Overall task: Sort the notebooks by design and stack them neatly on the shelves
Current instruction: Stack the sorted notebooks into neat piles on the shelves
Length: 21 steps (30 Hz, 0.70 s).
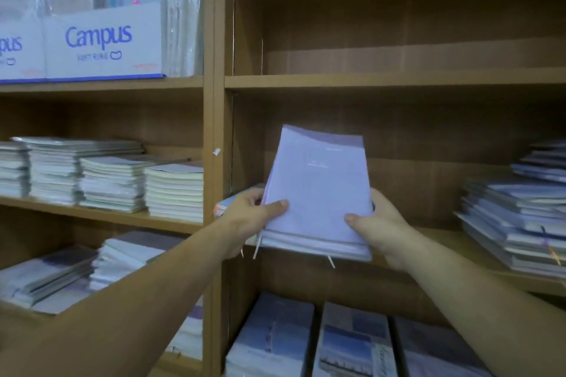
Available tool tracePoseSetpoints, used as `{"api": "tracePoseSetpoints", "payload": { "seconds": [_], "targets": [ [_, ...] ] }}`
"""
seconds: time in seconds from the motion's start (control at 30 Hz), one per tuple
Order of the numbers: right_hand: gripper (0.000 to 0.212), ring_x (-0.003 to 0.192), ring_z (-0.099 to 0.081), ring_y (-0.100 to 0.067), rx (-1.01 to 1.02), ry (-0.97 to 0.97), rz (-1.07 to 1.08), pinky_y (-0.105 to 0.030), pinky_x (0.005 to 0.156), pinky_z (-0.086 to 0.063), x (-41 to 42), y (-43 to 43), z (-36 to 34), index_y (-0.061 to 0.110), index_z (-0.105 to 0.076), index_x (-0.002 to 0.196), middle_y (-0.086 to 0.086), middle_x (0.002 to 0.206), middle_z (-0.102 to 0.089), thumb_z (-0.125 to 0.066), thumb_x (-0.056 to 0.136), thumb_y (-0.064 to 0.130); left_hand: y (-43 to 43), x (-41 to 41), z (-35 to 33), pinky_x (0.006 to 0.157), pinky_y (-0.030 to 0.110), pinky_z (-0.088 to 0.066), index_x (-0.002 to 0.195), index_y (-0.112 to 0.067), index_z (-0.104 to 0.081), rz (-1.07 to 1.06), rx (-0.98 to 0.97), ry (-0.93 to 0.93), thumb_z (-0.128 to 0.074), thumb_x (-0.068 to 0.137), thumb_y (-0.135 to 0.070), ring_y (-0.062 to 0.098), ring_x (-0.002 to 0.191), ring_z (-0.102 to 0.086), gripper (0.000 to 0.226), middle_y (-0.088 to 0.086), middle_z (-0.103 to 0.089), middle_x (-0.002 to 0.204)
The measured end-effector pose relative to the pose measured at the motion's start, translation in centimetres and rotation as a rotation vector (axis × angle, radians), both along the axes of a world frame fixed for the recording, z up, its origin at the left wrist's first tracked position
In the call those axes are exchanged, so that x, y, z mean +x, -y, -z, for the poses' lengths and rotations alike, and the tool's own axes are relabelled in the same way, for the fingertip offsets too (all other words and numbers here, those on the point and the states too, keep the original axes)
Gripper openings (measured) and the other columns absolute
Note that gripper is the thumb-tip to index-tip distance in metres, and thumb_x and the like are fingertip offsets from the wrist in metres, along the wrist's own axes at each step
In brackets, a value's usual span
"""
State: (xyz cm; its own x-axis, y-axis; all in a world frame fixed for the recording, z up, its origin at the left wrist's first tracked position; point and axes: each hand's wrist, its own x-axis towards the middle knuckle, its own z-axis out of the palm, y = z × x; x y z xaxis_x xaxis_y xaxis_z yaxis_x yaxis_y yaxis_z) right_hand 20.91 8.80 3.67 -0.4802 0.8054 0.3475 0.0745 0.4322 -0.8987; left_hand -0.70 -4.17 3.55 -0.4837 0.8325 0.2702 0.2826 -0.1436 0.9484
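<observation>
A small stack of lavender notebooks (pixel 318 190) is held tilted in front of the middle shelf (pixel 444 242) of the right bay. My left hand (pixel 251 217) grips the stack's left edge, thumb on the top cover. At the right edge my right hand (pixel 379 229) grips it the same way, fingers underneath. White ribbon markers hang from the stack's near edge. Another notebook (pixel 225 203) lies behind my left hand at the shelf's left end. A messy pile of bluish notebooks (pixel 517 211) sits at the right of the same shelf.
The upper shelf (pixel 395 79) of the right bay holds nothing. Below, blue-cover notebooks (pixel 352 343) lie in rows. The left bay holds white Campus boxes (pixel 101 43) on top, neat white stacks (pixel 113 184) in the middle and looser stacks (pixel 122 257) lower down. A wooden upright (pixel 219 101) divides the bays.
</observation>
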Motion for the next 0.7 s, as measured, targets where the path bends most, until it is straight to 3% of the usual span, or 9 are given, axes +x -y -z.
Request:
{"api": "tracePoseSetpoints", "payload": {
  "seconds": [0.13,0.3,0.4,0.57,0.7],
  "targets": [
    [0.046,0.11,-0.064,-0.017,-0.014,0.025,0.001,-0.042,0.101,-0.052,-1.1,-1.4,0.0,0.027,-0.053,0.135,0.006,0.123,-0.066,-0.069,0.095,0.013,-0.1,-1.4,-0.5,0.098,0.042,-0.057,0.126,-0.02,-0.067,0.035,-0.048,0.048,-0.081,0.084,-0.039,0.02,0.104,-0.074,0.048,-0.001,-0.077,0.111],
    [0.07,0.11,-0.061,-0.005,0.068,0.009,-0.055,-0.031,0.094,-0.05,1.5,-0.6,-0.3,0.045,-0.041,0.135,0.021,0.121,-0.062,-0.074,0.088,0.003,1.3,0.7,0.1,0.081,0.028,-0.061,0.127,-0.025,-0.065,0.08,0.076,-0.046,-0.081,0.086,-0.021,0.009,0.099,-0.073,0.044,-0.008,-0.077,0.111],
    [0.081,0.115,-0.059,-0.004,0.114,0.012,-0.036,-0.03,0.096,-0.049,5.0,0.9,0.4,0.04,-0.037,0.144,0.022,0.126,-0.058,-0.075,0.085,-0.001,2.5,3.5,0.4,0.075,0.022,-0.06,0.126,-0.032,-0.062,0.092,0.115,-0.171,-0.085,0.081,-0.017,0.004,0.098,-0.072,0.053,-0.014,-0.076,0.108],
    [0.076,0.117,-0.057,0.0,0.209,0.04,0.106,-0.032,0.106,-0.044,11.9,4.0,2.8,0.028,-0.04,0.143,0.018,0.126,-0.058,-0.073,0.084,-0.005,2.0,9.3,3.3,0.092,0.032,-0.059,0.128,-0.021,-0.061,0.046,0.188,-0.256,-0.074,0.091,-0.032,0.001,0.103,-0.07,0.04,-0.012,-0.073,0.117],
    [0.071,0.118,-0.052,-0.003,0.198,0.076,0.21,-0.028,0.103,-0.038,17.0,5.1,5.7,0.025,-0.031,0.146,0.018,0.123,-0.054,-0.064,0.091,-0.004,0.3,14.2,7.4,0.1,0.031,-0.053,0.141,-0.026,-0.049,0.101,0.132,-0.292,-0.071,0.093,-0.038,0.001,0.117,-0.062,0.054,-0.016,-0.063,0.132]
  ]
}}
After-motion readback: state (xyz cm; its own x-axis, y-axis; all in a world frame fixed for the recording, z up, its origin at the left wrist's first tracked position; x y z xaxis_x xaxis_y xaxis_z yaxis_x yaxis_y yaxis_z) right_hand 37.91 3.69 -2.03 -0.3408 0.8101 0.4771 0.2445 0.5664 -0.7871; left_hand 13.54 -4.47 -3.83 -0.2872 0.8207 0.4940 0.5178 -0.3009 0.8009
